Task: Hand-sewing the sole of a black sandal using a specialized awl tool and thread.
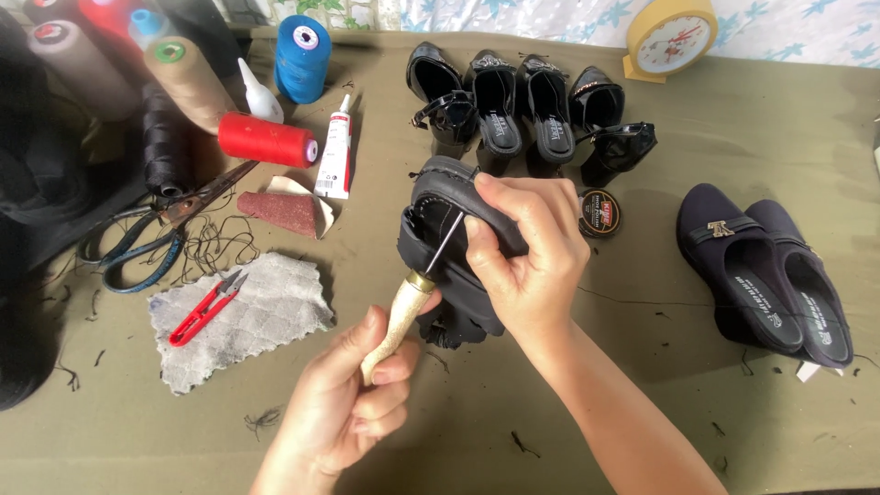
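You have a black shoe [451, 252] lifted just above the middle of the olive-green table [642, 403], turned so its rim and sole edge face up. Your right hand [524, 257] is wrapped tightly around it, thumb on the near side and fingers curled over the top edge, pinning it in place. Your left hand [353, 394] is closed around the pale wooden handle of an awl [412, 298], thumb lying along the handle; the thin metal shaft runs up and to the right, and its tip meets the shoe's rim right beside your right fingertips. Whether the point has gone into the material you cannot tell from here.

Just behind the shoe stands a row of black heeled shoes [522, 105], and a small round tin [599, 214] sits by your right knuckles. Well off to the right lies a pair of dark slip-on shoes [765, 275]. To the left, a grey quilted cloth [247, 316] carries red thread snips [206, 309]; beyond it are large scissors [151, 234], a piece of reddish sandpaper [284, 213], a white glue tube [336, 151], a red thread spool [266, 140] and a blue thread spool [302, 57]. A yellow clock [671, 38] stands at the far edge.
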